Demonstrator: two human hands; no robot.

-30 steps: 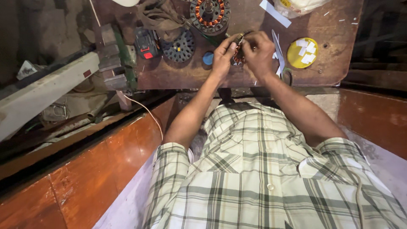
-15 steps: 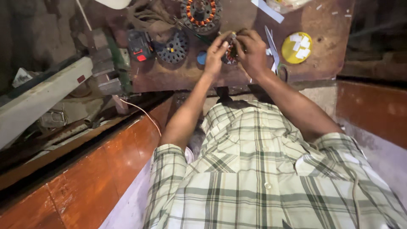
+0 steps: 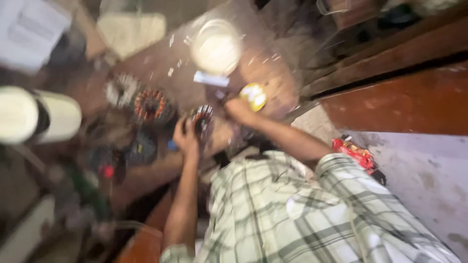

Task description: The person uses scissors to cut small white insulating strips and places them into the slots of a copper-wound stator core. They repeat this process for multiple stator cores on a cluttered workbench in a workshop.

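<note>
Copper-wound stator (image 3: 202,121) gripped btwn both hands (image 3: 187,137), mid-bench, parts crowding left.

Brown, worn counter (image 3: 273,73), surface scuffed, pale flecks scattered over it. View badly blurred. On it: copper-wound stator (image 3: 149,104) near left part, pale toothed ring (image 3: 121,89) just beside it. Dark round part (image 3: 142,145) nearer front edge, small blue cap (image 3: 172,144) next to it. Round white plate-like disc (image 3: 216,47) farther back, white paper strip (image 3: 211,78) below it, yellow round tape roll (image 3: 254,95) toward right edge.
</note>
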